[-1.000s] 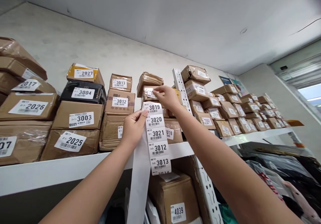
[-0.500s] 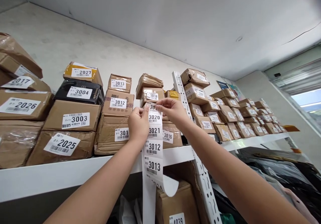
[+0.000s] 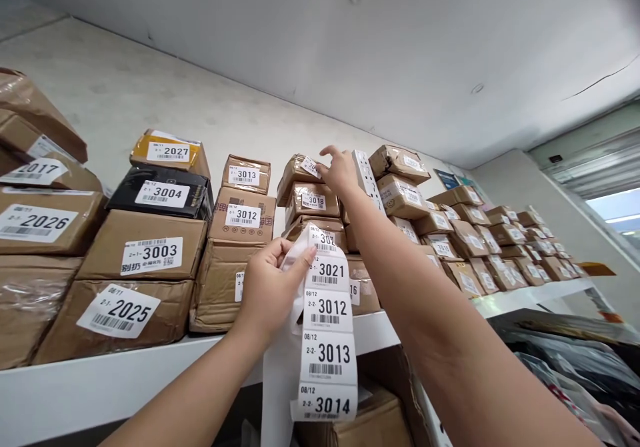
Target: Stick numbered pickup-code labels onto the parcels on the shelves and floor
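Observation:
My left hand [image 3: 267, 290] is closed on a long white strip of numbered barcode labels [image 3: 327, 327] that hangs down past the shelf edge, showing 3021, 3012, 3013 and 3014. My right hand [image 3: 339, 170] reaches up to the top brown parcel [image 3: 300, 170] of the middle stack, fingertips pressing a small white label [image 3: 311, 166] onto its front. Directly below sits the parcel marked 3018 [image 3: 313, 201].
A white shelf [image 3: 125, 373] carries rows of brown parcels with number labels: 2025 [image 3: 117, 311], 3003 [image 3: 150, 255], 3004 [image 3: 163, 193], 2027 [image 3: 170, 151], 3012 [image 3: 243, 215]. A perforated white upright [image 3: 365, 177] divides the bays. More parcels [image 3: 480, 247] run right. Boxes lie under the shelf.
My right hand peeled the top label off the strip and moved up to the top parcel. My left hand stayed on the strip, which now shows 3021 uppermost in full.

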The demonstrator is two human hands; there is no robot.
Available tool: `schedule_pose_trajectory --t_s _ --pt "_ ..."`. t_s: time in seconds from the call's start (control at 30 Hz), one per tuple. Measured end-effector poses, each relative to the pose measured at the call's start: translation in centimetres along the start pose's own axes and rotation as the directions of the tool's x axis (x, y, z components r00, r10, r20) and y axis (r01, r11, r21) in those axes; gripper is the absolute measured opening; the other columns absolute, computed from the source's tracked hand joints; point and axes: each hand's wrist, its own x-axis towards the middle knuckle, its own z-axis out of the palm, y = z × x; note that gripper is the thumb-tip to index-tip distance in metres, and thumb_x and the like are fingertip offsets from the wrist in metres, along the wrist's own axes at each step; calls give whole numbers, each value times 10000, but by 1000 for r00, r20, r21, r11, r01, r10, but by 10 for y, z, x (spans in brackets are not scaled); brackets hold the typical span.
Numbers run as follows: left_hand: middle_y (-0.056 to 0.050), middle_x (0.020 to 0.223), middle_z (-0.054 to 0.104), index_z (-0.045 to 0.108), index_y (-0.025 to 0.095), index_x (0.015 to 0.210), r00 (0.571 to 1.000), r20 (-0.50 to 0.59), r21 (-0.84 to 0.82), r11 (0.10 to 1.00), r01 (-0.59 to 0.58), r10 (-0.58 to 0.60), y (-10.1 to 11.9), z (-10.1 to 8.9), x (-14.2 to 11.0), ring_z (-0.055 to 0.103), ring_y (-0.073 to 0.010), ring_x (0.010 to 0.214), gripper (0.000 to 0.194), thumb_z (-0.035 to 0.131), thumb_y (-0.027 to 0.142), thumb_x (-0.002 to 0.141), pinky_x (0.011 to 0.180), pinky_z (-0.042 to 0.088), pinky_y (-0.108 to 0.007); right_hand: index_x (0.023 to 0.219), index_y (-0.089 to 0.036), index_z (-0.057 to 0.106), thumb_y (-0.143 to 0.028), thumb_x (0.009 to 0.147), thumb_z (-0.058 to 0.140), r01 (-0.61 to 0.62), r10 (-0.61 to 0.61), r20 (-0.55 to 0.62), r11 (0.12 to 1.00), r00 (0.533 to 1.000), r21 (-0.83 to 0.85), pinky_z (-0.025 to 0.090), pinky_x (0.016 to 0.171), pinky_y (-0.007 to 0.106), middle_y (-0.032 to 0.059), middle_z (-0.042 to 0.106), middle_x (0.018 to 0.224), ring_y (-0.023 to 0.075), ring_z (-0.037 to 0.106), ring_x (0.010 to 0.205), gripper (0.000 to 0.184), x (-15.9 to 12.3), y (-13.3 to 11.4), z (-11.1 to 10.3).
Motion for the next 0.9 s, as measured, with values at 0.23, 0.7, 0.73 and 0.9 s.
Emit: schedule_pose_trajectory --t_s 0.23,0.7,0.73,0.9 --pt "6 606 637 558 182 646 1000 14 -12 1000 -28 28 0 -1 -3 551 -115 541 291 718 424 663 503 447 -235 1066 -198 629 -63 813 464 345 -323 203 935 924 -81 437 854 367 89 579 1038 218 529 954 331 -4 6 -1" --pt "45 575 579 507 188 652 999 -21 -38 999 25 -25 -1 15 -23 508 -97 514 357 691 491 696 476 419 -207 881 -215 678 -381 780 656 -325 -177 684 778 708 537 482 520 225 20 674 784 105 591 634 195 -141 8 -87" --pt "48 582 579 517 193 673 997 25 -19 997 70 -69 -3 20 -29 512 -102 523 341 692 484 696 485 417 -210 832 -211 677 -367 729 710 -394 -111 678 740 727 545 457 479 213 4 665 735 91 566 575 190 -161 15 -93" --pt "2 845 684 627 223 928 936 265 156 968 197 -233 -25 49 -64 613 -189 820 219 647 346 748 711 460 -283 714 -203 684 -306 542 844 -619 217 607 511 764 596 418 452 187 -24 641 624 77 527 518 256 -233 44 -115"
